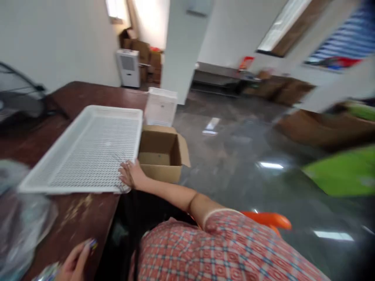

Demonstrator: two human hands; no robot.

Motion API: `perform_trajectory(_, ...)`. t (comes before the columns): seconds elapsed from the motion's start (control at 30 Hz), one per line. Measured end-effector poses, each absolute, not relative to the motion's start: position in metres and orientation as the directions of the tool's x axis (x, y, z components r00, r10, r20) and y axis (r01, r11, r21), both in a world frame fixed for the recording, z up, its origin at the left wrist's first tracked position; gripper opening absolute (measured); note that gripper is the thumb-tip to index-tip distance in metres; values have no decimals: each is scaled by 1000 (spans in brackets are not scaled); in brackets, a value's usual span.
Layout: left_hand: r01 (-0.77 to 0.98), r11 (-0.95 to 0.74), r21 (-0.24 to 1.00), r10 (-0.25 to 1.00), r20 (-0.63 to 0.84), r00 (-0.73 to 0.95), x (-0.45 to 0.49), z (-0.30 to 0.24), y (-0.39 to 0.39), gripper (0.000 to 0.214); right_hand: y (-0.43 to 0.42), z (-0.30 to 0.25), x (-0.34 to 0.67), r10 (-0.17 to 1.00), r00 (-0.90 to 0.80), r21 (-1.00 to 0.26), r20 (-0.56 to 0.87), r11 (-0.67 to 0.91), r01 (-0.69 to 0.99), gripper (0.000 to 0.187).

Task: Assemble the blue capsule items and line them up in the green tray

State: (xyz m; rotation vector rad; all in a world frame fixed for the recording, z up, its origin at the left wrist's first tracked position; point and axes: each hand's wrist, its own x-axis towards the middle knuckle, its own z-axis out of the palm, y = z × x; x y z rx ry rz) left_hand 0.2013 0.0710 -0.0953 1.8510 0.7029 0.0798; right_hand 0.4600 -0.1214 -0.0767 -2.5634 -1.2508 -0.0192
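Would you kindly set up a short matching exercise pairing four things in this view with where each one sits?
Things:
1. white perforated tray
2. open cardboard box
3. right hand
4. left hand

Places:
A. at the bottom edge of the view, over the table
B. on the brown table
C. against the tray's near right corner
D. just right of the tray, beside the table

Pairs: 1-B, 2-D, 3-C, 4-A

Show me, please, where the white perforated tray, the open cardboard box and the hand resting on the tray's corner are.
white perforated tray (90, 150): head view, on its mesh floor.
open cardboard box (159, 154): head view, on its inner back wall.
right hand (130, 174): head view, on the back of the hand.
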Motion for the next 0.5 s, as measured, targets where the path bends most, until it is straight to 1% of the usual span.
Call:
perform_trajectory(0.03,454,-185,872,553,-290,781,196,-101,72,58,-113,-86,456,790,603,-269,106,-561,783,44)
perform_trajectory(0.1,471,-88,878,532,-359,767,195,-109,70,62,-99,-101,444,818,575,-288,12,-548,785,58)
perform_trajectory(0.13,460,-52,886,523,-368,768,197,-111,68,62,-96,-105,439,818,573,-285,-45,-560,778,59)
perform_trajectory(0.2,431,-19,902,523,-359,773,204,-110,65,59,-97,-110,443,796,592,-249,-125,-602,758,50)
perform_trajectory(0.23,415,-16,910,542,-341,768,206,-108,64,56,-100,-111,453,785,606,-222,-133,-619,753,47)
perform_trajectory(0.3,386,20,922,580,-326,747,205,-103,62,52,-106,-110,490,762,635,-159,-131,-648,745,46)
perform_trajectory(0.43,400,76,913,673,-343,655,191,-95,60,44,-98,-114,607,720,688,-49,-95,-694,719,55)
perform_trajectory(0.47,408,81,909,694,-345,631,185,-94,61,42,-90,-119,639,702,707,-29,-79,-711,703,57)
perform_trajectory(0.5,407,97,908,715,-348,606,180,-94,62,40,-81,-125,668,659,752,-23,-20,-752,659,55)
